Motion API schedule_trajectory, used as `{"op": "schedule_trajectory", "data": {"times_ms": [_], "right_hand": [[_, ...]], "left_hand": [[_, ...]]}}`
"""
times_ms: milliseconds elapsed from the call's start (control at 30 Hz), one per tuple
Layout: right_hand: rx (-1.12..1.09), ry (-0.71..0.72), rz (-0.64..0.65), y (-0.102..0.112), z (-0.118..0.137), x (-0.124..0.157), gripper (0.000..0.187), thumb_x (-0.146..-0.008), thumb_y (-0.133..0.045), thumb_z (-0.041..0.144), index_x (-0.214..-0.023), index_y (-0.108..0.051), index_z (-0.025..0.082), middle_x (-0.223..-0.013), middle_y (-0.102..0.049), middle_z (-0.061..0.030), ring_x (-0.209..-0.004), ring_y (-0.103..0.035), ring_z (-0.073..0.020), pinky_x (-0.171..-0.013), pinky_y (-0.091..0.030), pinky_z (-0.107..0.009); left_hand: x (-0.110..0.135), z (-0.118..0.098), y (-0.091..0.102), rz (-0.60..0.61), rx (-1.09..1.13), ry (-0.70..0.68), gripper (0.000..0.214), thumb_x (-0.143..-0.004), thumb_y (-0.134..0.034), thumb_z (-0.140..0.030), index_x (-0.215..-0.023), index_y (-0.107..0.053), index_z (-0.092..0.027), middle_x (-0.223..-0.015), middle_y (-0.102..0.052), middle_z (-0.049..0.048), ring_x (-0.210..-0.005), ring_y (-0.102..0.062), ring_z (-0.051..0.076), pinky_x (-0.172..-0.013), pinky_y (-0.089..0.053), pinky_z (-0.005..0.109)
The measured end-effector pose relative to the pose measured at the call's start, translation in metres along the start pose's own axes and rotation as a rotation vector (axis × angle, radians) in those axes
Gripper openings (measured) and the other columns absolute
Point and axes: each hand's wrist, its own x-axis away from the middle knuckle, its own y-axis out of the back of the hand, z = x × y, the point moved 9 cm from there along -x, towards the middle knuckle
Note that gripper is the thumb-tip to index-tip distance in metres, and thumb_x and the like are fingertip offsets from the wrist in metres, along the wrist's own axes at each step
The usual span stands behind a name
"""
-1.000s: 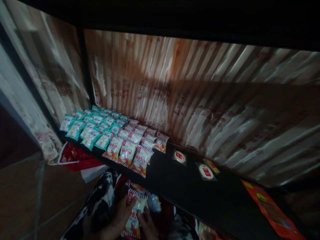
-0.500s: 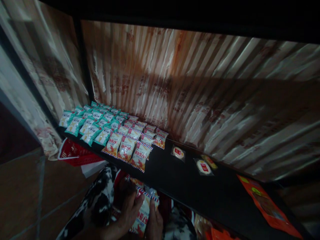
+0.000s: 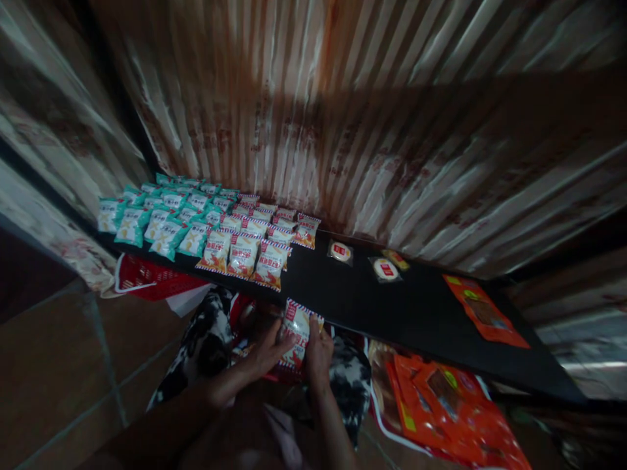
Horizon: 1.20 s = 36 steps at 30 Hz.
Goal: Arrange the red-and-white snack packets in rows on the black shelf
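Observation:
Between my two hands is one snack bag (image 3: pixel 296 331), white and orange with red lettering and a striped top edge. My left hand (image 3: pixel 270 349) grips its left side, and my right hand (image 3: pixel 318 346) closes on its right side. The bag is held in front of the black shelf (image 3: pixel 323 294), near its front edge. On the shelf just beyond stand rows of matching striped snack bags (image 3: pixel 243 253). Left of those lie several teal snack bags (image 3: pixel 169 236) in rows.
Two round white packets (image 3: pixel 385 269) and a small yellow packet (image 3: pixel 396 259) lie on the shelf, with an orange packet (image 3: pixel 482 310) farther right. Below are a red basket (image 3: pixel 147 277) at left and a basket of orange packets (image 3: pixel 455 411) at right. Corrugated sheeting (image 3: pixel 294 117) backs the shelf.
My hands have raised the snack bag from low between my knees toward the shelf edge. The view has tilted down, showing more of the orange packets in the lower right basket.

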Motion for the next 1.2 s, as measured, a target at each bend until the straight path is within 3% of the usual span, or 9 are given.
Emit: {"op": "schedule_trajectory", "data": {"times_ms": [100, 233, 467, 600, 700, 833, 933, 1100, 1200], "right_hand": [[-0.019, 0.018, -0.024, 0.000, 0.008, 0.001, 0.059, -0.061, -0.059, 0.073, -0.063, -0.061, 0.015, -0.050, -0.059, -0.0021, -0.045, -0.047, -0.0123, -0.044, -0.035, -0.025], [-0.093, 0.031, 0.021, -0.003, 0.008, -0.001, 0.055, -0.066, -0.060, 0.069, -0.064, -0.062, 0.014, -0.052, -0.059, -0.0013, -0.046, -0.048, -0.0117, -0.046, -0.037, -0.024], [-0.115, 0.091, 0.251, -0.019, 0.000, 0.001, 0.058, -0.078, -0.052, 0.064, -0.100, -0.066, 0.013, -0.080, -0.070, -0.0059, -0.066, -0.060, -0.0167, -0.060, -0.046, -0.026], [-0.026, 0.201, 0.282, -0.020, 0.005, 0.013, 0.053, -0.081, -0.053, 0.058, -0.112, -0.063, 0.016, -0.104, -0.069, -0.0072, -0.094, -0.062, -0.0203, -0.083, -0.047, -0.029], [-0.020, 0.222, 0.309, -0.022, 0.007, 0.023, 0.056, -0.080, -0.056, 0.054, -0.124, -0.056, 0.018, -0.115, -0.066, -0.0070, -0.105, -0.059, -0.0213, -0.091, -0.045, -0.031], [-0.004, 0.182, 0.256, -0.018, 0.000, 0.022, 0.070, -0.073, -0.066, 0.052, -0.130, -0.051, 0.017, -0.116, -0.066, -0.0085, -0.101, -0.061, -0.0229, -0.087, -0.049, -0.033], [-0.006, 0.159, 0.219, -0.014, -0.009, 0.015, 0.068, -0.067, -0.071, 0.052, -0.123, -0.058, 0.016, -0.107, -0.069, -0.0080, -0.092, -0.063, -0.0226, -0.082, -0.050, -0.033], [-0.142, 0.119, 0.150, -0.005, -0.024, -0.002, 0.061, -0.063, -0.076, 0.047, -0.114, -0.063, 0.017, -0.097, -0.071, -0.0059, -0.083, -0.064, -0.0194, -0.075, -0.051, -0.030], [-0.219, 0.086, 0.146, -0.004, -0.033, -0.010, 0.058, -0.063, -0.077, 0.046, -0.111, -0.064, 0.017, -0.093, -0.072, -0.0051, -0.079, -0.065, -0.0180, -0.073, -0.051, -0.029]], "left_hand": [[0.003, -0.005, -0.004, 0.018, 0.073, -0.022, 0.067, -0.079, -0.053, -0.062, -0.127, -0.050, -0.015, -0.126, -0.060, 0.0105, -0.115, -0.057, 0.026, -0.096, -0.045, 0.033], [0.003, -0.007, 0.000, -0.031, 0.083, -0.050, 0.057, -0.080, -0.053, -0.059, -0.119, -0.055, -0.017, -0.115, -0.067, 0.0073, -0.105, -0.062, 0.024, -0.089, -0.049, 0.031], [-0.004, -0.017, 0.013, -0.113, 0.118, -0.107, 0.055, -0.080, -0.054, -0.059, -0.115, -0.057, -0.016, -0.111, -0.068, 0.0085, -0.098, -0.065, 0.024, -0.086, -0.050, 0.032], [-0.007, -0.027, 0.021, -0.179, 0.121, -0.114, 0.059, -0.077, -0.055, -0.063, -0.108, -0.060, -0.013, -0.102, -0.070, 0.0098, -0.092, -0.065, 0.024, -0.084, -0.050, 0.033], [-0.008, -0.031, 0.023, -0.214, 0.099, -0.105, 0.057, -0.078, -0.054, -0.063, -0.106, -0.060, -0.013, -0.100, -0.070, 0.0101, -0.090, -0.065, 0.023, -0.081, -0.050, 0.031], [-0.012, -0.032, 0.023, -0.262, 0.088, -0.072, 0.053, -0.080, -0.053, -0.061, -0.102, -0.061, -0.014, -0.092, -0.070, 0.0097, -0.086, -0.065, 0.023, -0.078, -0.050, 0.032], [-0.014, -0.037, 0.023, -0.284, 0.069, -0.100, 0.046, -0.082, -0.053, -0.057, -0.102, -0.062, -0.016, -0.094, -0.070, 0.0099, -0.095, -0.064, 0.025, -0.086, -0.047, 0.033], [-0.013, -0.039, 0.014, -0.186, 0.163, -0.134, 0.045, -0.081, -0.059, -0.051, -0.113, -0.061, -0.020, -0.113, -0.067, 0.0089, -0.107, -0.060, 0.026, -0.095, -0.043, 0.035], [-0.013, -0.035, 0.012, -0.160, 0.245, -0.116, 0.050, -0.076, -0.066, -0.048, -0.118, -0.060, -0.021, -0.113, -0.067, 0.0075, -0.105, -0.060, 0.026, -0.096, -0.043, 0.035]]}}
